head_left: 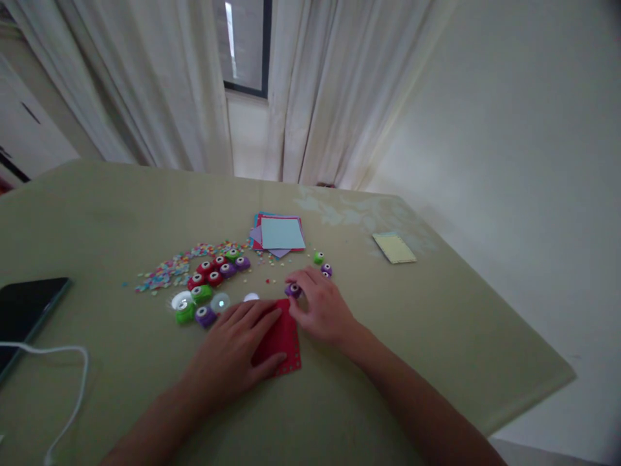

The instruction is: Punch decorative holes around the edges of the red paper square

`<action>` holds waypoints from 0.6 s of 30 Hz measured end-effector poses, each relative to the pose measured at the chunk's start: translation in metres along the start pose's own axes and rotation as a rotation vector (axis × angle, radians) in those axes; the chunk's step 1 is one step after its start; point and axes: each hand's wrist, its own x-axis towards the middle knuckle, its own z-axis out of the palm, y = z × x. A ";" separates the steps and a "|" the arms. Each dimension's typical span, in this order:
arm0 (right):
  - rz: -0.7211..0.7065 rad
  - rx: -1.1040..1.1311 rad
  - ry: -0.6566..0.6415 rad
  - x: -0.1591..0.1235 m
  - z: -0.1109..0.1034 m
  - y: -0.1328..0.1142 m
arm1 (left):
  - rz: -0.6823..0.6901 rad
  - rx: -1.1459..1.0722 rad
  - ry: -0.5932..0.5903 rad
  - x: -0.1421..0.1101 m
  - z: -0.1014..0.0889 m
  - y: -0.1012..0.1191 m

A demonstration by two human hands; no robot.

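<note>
My left hand (pixel 242 343) lies with fingers spread over a red square of felt or card (pixel 286 340) that has small holes along its edge. Between the thumb and fingers of my right hand (pixel 320 304) is a purple eyeball bead (pixel 293 290), just past the red square's upper right corner. Another purple eyeball bead (pixel 326 270) and a green one (pixel 318 257) lie beyond that hand. To the left, red eyeball beads (pixel 206 267) sit grouped with green and purple ones. Near my left hand's fingers are clear round discs (pixel 220 302).
Multicoloured confetti pieces (pixel 174 266) spread behind the beads. A stack of coloured squares (pixel 283 233) lies further back, and a pale yellow pad (pixel 394 248) is at the right. On the left are a dark phone or tablet (pixel 29 304) and a white cable (pixel 80 382).
</note>
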 end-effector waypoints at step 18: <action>0.169 0.419 0.004 -0.053 0.008 0.028 | -0.018 0.052 0.028 -0.001 0.003 0.000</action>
